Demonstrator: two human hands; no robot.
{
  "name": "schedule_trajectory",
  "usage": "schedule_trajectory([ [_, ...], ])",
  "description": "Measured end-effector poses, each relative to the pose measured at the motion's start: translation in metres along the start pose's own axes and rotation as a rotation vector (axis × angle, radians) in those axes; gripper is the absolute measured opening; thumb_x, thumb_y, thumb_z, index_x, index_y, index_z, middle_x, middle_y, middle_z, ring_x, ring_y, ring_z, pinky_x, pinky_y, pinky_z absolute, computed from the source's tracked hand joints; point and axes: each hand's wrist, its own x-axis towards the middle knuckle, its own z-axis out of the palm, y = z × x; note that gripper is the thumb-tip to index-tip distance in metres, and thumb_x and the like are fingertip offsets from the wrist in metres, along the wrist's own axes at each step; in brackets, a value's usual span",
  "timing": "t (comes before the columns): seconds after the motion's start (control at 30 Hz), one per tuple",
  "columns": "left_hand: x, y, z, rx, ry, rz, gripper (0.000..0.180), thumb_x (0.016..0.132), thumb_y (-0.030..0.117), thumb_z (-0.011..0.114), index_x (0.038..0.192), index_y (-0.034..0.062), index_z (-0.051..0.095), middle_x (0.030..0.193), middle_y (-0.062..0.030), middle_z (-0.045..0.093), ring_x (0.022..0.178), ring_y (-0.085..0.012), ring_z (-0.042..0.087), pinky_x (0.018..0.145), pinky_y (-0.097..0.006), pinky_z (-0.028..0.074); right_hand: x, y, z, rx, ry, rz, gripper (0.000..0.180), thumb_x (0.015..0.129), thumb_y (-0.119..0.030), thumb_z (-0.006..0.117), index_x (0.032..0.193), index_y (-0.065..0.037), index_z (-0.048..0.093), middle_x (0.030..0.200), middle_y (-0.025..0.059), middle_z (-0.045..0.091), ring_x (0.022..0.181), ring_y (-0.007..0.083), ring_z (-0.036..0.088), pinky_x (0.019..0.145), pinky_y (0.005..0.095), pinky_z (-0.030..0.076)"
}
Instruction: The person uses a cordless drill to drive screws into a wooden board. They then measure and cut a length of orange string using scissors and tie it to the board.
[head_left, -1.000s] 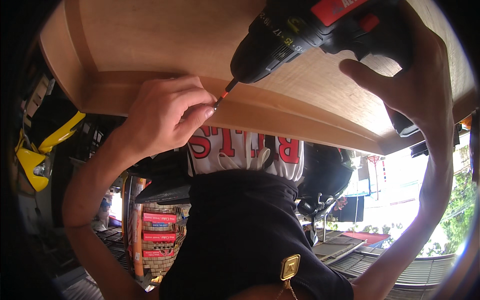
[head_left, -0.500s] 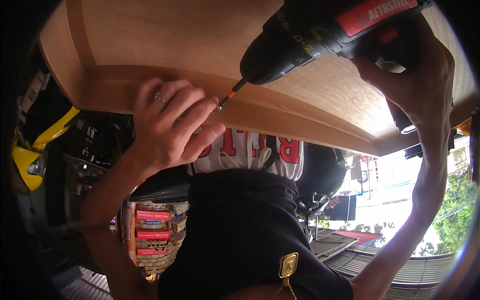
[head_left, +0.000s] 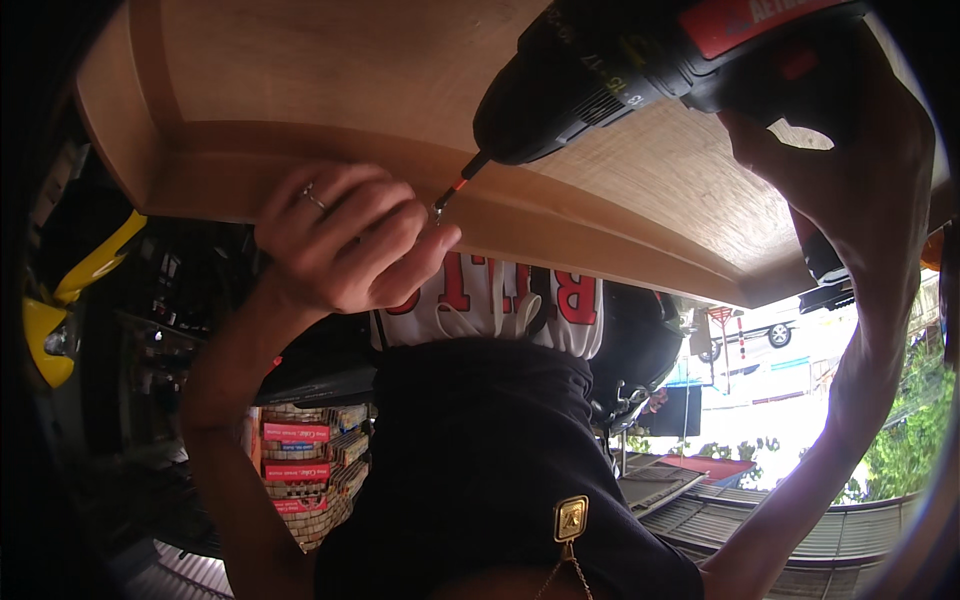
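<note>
My right hand (head_left: 850,150) is wrapped around the grip of a black and red cordless drill (head_left: 600,75), which points down and to the left. From its chuck reaches a dark driver bit (head_left: 459,183) with an orange band. At the bit's tip is a small shiny screw (head_left: 438,213), seen only in part. The curled fingers of my left hand (head_left: 350,235) are closed beside that tip, thumb and forefinger pinching at the screw. Just behind them runs the raised edge of a wooden panel (head_left: 560,225).
The panel's broad inner face (head_left: 330,70) fills the upper view. Yellow bodywork (head_left: 100,265) stands at the left, and a dark motorcycle (head_left: 640,350) behind my body. Stacked goods with red labels (head_left: 300,470) are at lower left. Bright street and greenery (head_left: 900,430) show at right.
My left thumb has come up toward the forefinger, and the fingers have curled more tightly. The drill has shifted slightly, its bit tip staying near the same place. My right hand moved a little right.
</note>
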Motion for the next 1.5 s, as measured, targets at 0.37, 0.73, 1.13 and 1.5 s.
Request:
schedule_trajectory([
  [0.37, 0.005, 0.0, 0.003, -0.062, -0.021, -0.054, 0.008, 0.063, 0.017, 0.061, 0.065, 0.0101, 0.06, 0.067, 0.0004, 0.06, 0.063, -0.0162, 0.061, 0.059, -0.03, 0.045, 0.003, -0.005, -0.002, 0.004, -0.013, 0.02, 0.05, 0.064, -0.013, 0.08, 0.11, -0.006, 0.061, 0.084, 0.0095, 0.07, 0.076, 0.0216, 0.069, 0.074, 0.033, 0.055],
  [0.73, -0.01, -0.008, 0.008, 0.117, 0.061, 0.196, 0.023, 0.074, 0.033, 0.066, 0.075, 0.0097, 0.066, 0.074, 0.0007, 0.063, 0.066, -0.0115, 0.061, 0.06, -0.027, 0.047, 0.004, -0.005, -0.001, 0.03, -0.022, 0.037, 0.051, 0.064, -0.014, 0.08, 0.11, -0.005, 0.06, 0.084, 0.0097, 0.07, 0.076, 0.0219, 0.069, 0.074, 0.0332, 0.055],
  [1.13, -0.017, -0.013, 0.007, 0.17, 0.047, 0.26, 0.011, 0.077, 0.019, 0.063, 0.08, 0.0094, 0.068, 0.078, 0.0004, 0.063, 0.069, -0.0111, 0.061, 0.058, -0.026, 0.047, 0.009, -0.011, -0.002, 0.04, -0.037, 0.045, 0.052, 0.064, -0.015, 0.08, 0.11, -0.005, 0.06, 0.084, 0.01, 0.07, 0.076, 0.0222, 0.069, 0.074, 0.0334, 0.055],
  [1.5, -0.02, -0.013, 0.01, 0.157, 0.071, 0.247, 0.012, 0.071, 0.016, 0.064, 0.081, 0.01, 0.068, 0.078, 0.0003, 0.063, 0.069, -0.0114, 0.061, 0.059, -0.026, 0.047, 0.012, -0.015, -0.003, 0.052, -0.051, 0.057, 0.053, 0.064, -0.016, 0.08, 0.111, -0.005, 0.06, 0.084, 0.0102, 0.07, 0.076, 0.0226, 0.069, 0.074, 0.0335, 0.055],
])
